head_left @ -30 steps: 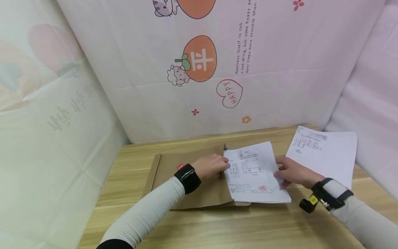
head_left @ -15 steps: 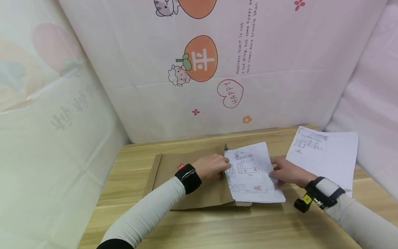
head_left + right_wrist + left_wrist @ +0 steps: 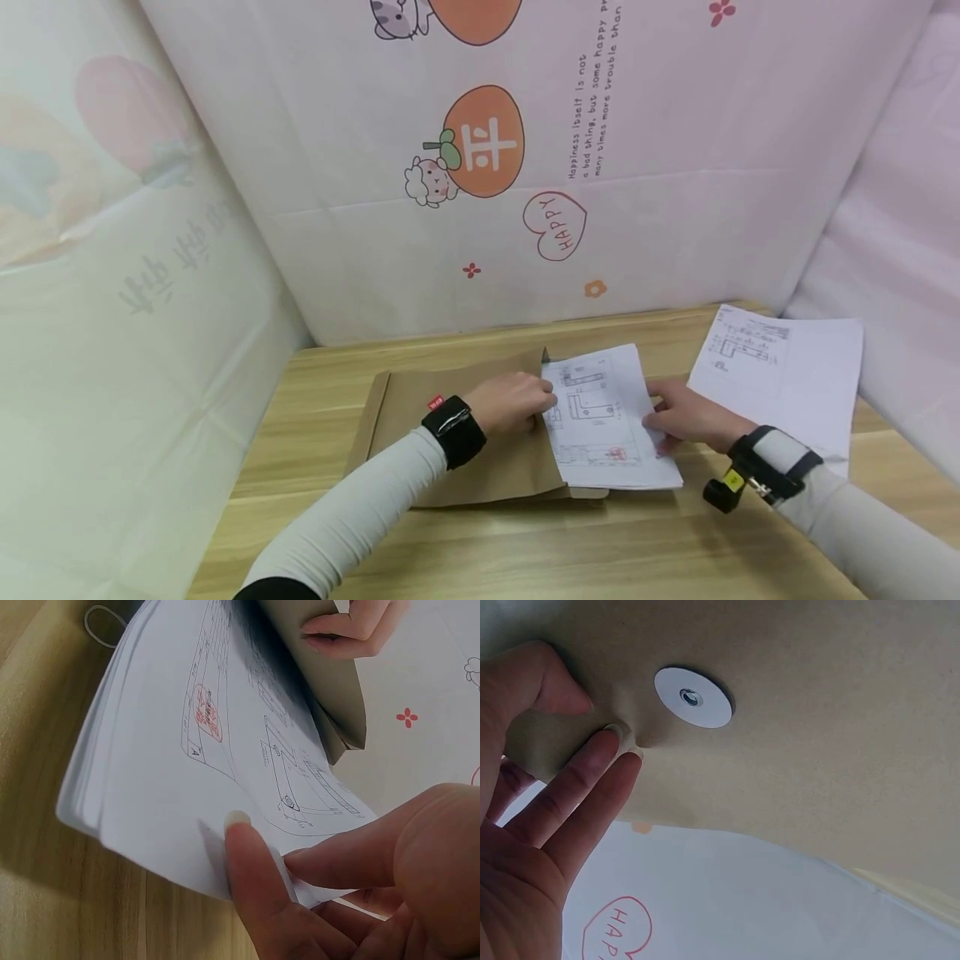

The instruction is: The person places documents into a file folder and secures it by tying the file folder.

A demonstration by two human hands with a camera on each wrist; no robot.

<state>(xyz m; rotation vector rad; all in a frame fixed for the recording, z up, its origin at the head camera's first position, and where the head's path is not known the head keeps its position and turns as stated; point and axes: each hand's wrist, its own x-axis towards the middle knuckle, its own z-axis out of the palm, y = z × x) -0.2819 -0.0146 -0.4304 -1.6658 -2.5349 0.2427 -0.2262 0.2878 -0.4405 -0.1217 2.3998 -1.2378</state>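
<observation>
A brown paper document envelope (image 3: 450,479) lies on the table with its mouth facing right. My left hand (image 3: 513,402) pinches the upper layer at that mouth and lifts it; in the left wrist view, its fingers press the brown paper beside a white button disc (image 3: 682,709). A stack of printed drawing sheets (image 3: 600,433) sits partly inside the envelope, its left part hidden under the raised layer. My right hand (image 3: 693,417) pinches the stack's right edge. In the right wrist view the sheets (image 3: 157,780) bow slightly, and several layered edges show.
More drawing sheets (image 3: 817,367) lie on the wooden table (image 3: 525,550) at the back right, beyond my right hand. A printed white cloth (image 3: 375,275) stands along the back edge, with further cloth at both sides.
My right hand has moved left with the sheets, which have slid further into the envelope; the motion is smaller in the latest half second. My left hand holds the envelope's mouth in the same place.
</observation>
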